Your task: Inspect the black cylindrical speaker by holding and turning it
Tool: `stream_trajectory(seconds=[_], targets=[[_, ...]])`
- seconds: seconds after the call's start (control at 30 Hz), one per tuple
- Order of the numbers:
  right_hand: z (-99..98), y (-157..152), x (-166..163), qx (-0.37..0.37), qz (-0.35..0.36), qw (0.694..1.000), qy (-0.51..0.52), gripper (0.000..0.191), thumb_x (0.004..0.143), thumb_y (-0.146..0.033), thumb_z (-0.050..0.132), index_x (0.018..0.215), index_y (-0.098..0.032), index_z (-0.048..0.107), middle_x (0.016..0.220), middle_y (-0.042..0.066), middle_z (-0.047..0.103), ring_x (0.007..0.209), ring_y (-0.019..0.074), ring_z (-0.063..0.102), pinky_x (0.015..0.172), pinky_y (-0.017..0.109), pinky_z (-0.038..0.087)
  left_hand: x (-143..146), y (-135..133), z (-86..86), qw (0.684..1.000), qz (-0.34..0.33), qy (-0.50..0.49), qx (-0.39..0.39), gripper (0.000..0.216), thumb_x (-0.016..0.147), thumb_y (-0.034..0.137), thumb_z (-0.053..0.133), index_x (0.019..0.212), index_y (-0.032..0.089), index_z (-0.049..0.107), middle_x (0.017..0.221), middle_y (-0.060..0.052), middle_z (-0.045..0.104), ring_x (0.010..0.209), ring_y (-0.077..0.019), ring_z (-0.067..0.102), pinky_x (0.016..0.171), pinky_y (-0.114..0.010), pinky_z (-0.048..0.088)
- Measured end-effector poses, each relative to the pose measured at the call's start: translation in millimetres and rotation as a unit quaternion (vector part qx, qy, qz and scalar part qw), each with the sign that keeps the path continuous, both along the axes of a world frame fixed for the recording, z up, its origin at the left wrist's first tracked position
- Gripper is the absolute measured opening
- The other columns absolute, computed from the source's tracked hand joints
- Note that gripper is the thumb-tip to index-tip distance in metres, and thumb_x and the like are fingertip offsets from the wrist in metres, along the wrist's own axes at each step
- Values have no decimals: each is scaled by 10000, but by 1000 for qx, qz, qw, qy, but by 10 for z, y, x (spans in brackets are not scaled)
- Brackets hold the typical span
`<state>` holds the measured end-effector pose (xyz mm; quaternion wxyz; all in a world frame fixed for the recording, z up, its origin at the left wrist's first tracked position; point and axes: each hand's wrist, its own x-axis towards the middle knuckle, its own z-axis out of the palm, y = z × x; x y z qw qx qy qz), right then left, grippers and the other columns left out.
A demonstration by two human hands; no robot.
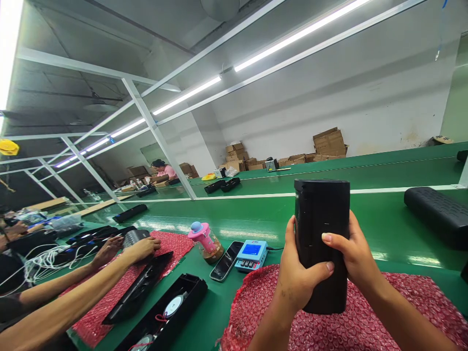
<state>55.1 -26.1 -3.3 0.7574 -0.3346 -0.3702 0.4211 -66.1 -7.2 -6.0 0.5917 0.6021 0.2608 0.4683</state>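
Both my hands hold up a black box-shaped plastic housing (321, 204), which looks like a speaker case. My left hand (298, 273) wraps its left side, with the thumb pressed on the front. My right hand (356, 256) grips the right side, its thumb across the front face too. Beneath them lies a sheet of red bubble wrap (256, 312). To the left, an open black speaker shell (190, 297) shows round drivers and red wires inside. A blue tester with a small screen (252, 254) stands near the wrap, beside a phone (226, 261).
A pink-lidded drink bottle (206, 241) stands behind the phone. At left a co-worker's hands (141, 248) handle a dark part over another red bubble sheet (95, 312). A black speaker case (437, 214) lies at right. Cardboard boxes (331, 144) are piled by the wall.
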Motion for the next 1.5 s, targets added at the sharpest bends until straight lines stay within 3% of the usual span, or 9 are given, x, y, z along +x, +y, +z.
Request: stream_trajectory(seconds=[1.5], targets=[[-21, 14, 12, -8, 5, 1000, -1, 685, 593, -366, 820, 1172, -249, 474, 1034, 47, 637, 900, 246, 611, 779, 381, 539, -20, 19, -39, 1000, -14, -7, 8, 1003, 613, 216, 767, 1434, 216, 191, 1344, -114, 507, 1207, -322, 518, 1039, -486, 432]])
